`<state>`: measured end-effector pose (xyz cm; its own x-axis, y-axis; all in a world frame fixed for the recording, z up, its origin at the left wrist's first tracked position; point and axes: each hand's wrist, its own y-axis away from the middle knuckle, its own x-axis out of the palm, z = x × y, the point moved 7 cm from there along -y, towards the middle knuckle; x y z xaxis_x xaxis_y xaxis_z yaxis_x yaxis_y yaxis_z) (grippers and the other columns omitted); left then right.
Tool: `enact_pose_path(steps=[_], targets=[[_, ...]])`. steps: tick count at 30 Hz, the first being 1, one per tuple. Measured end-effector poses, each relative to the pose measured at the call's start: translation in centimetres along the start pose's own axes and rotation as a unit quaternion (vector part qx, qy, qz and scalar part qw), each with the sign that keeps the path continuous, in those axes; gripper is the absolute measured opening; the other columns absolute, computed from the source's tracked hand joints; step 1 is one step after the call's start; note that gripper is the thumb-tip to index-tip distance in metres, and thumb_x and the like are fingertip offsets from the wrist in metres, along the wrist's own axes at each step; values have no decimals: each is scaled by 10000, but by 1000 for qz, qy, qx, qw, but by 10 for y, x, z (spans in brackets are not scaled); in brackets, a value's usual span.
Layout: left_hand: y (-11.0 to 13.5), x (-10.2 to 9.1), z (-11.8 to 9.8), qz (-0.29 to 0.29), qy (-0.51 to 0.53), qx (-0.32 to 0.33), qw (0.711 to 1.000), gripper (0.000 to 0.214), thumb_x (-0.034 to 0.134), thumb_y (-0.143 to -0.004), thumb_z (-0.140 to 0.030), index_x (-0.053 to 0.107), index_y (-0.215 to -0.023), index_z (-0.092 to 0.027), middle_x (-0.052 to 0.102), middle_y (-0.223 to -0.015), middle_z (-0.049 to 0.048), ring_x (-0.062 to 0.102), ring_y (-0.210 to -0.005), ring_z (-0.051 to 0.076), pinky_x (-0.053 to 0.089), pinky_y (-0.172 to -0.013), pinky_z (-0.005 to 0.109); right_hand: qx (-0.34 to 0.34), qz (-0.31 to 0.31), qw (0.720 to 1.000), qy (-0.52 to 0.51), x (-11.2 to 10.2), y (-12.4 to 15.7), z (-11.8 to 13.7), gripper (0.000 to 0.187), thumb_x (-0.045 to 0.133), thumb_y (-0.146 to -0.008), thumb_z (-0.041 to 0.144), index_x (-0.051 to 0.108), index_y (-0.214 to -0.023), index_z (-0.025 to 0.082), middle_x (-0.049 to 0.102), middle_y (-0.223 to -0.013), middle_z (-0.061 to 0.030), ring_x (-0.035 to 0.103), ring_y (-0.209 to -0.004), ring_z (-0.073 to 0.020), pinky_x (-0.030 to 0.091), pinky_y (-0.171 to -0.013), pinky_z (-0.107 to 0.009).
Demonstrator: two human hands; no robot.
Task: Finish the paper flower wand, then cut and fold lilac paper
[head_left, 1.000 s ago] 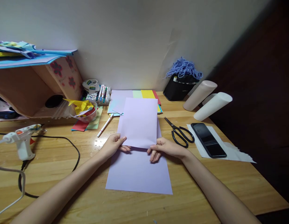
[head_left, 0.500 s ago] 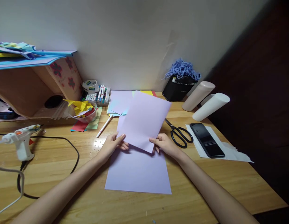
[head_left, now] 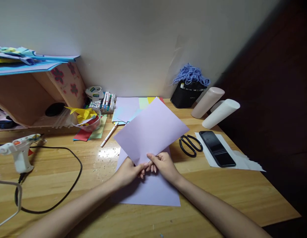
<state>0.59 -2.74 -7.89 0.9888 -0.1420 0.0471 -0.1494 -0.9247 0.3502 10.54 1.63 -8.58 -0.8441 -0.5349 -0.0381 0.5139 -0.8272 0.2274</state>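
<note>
I hold a lilac sheet of paper [head_left: 150,132] lifted off the desk and turned like a diamond, its lower corner pinched between both hands. My left hand [head_left: 130,171] grips that corner from the left, fingers closed on it. My right hand [head_left: 162,165] pinches the same corner from the right. Under my hands a second lilac sheet [head_left: 153,191] lies flat on the wooden desk [head_left: 69,185].
Black scissors [head_left: 190,144] and a black phone [head_left: 216,148] on white paper lie to the right. A stack of coloured paper [head_left: 128,107], a white pen [head_left: 108,134], markers [head_left: 105,100] and a bowl of scraps [head_left: 87,117] sit behind. A glue gun [head_left: 18,153] with its cable lies on the left.
The held sheet has been rotated clockwise from upright to a diamond. My hands came together from its two lower corners onto one corner, nearer to me.
</note>
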Motion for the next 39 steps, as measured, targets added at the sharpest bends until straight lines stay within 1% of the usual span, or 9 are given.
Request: enact_pose_path(steps=[5,10,16,19,22,27,30,33,39], targets=[[-3,-11,-2,14,-61,-14,998,346,574,-731,-395,532,-508,-134,527,-442,15,452,-425,94,369,-494,232,-12,-3,1000,15,-34,-17,8,516,520,-759,527,664,-478,120,571,-397,-40,424,-341,-72,316,-377,-197],[-1,-12,-8,34,-98,-28,994,360,542,-757,-346,536,-464,-137,539,-456,29,454,-444,98,367,-522,235,-3,-23,1000,20,-63,-25,14,490,558,-736,516,659,-481,110,632,-474,-72,435,-344,-70,318,-362,-196],[-2,-13,-7,58,-67,-11,996,364,518,-768,-348,522,-459,-156,512,-443,14,427,-454,95,350,-529,230,-30,-91,995,33,-94,-25,25,478,569,-729,522,599,-465,125,638,-488,-83,446,-353,-79,336,-362,-207],[-3,-15,-5,53,-56,-6,997,372,504,-780,-361,503,-465,-164,495,-439,7,421,-451,95,337,-530,234,-41,-134,990,-3,-107,-26,27,443,579,-714,537,566,-511,143,639,-508,-75,484,-391,-91,378,-391,-207],[-4,-16,-3,46,-58,4,997,378,485,-790,-367,496,-470,-167,497,-444,10,416,-450,95,332,-538,239,-30,-123,992,-29,-100,-25,23,386,606,-692,531,568,-623,153,662,-594,-62,536,-464,-99,423,-449,-206],[-4,-14,1,54,-82,7,995,385,473,-801,-378,504,-485,-160,499,-454,13,408,-462,99,332,-542,237,30,63,998,10,-37,-15,6,347,683,-645,444,643,-738,113,676,-662,-67,545,-495,-97,434,-474,-215],[-4,-15,1,57,-92,8,994,401,467,-808,-386,511,-485,-152,494,-459,16,407,-466,98,335,-548,238,34,77,996,1,-27,-12,3,343,633,-700,437,657,-718,96,685,-670,-83,513,-447,-75,409,-437,-200],[-5,-16,-2,50,-73,8,996,391,472,-808,-384,511,-495,-152,484,-456,10,403,-458,94,329,-534,238,18,26,999,-18,-48,-18,9,330,612,-723,432,653,-729,104,692,-683,-86,518,-452,-71,412,-438,-189],[-6,-18,-2,50,-34,5,998,367,495,-791,-402,509,-521,-154,488,-466,4,402,-459,93,329,-529,240,-39,-141,985,-87,-125,-29,17,314,621,-711,456,634,-810,158,701,-820,-86,593,-564,-105,495,-535,-218]])
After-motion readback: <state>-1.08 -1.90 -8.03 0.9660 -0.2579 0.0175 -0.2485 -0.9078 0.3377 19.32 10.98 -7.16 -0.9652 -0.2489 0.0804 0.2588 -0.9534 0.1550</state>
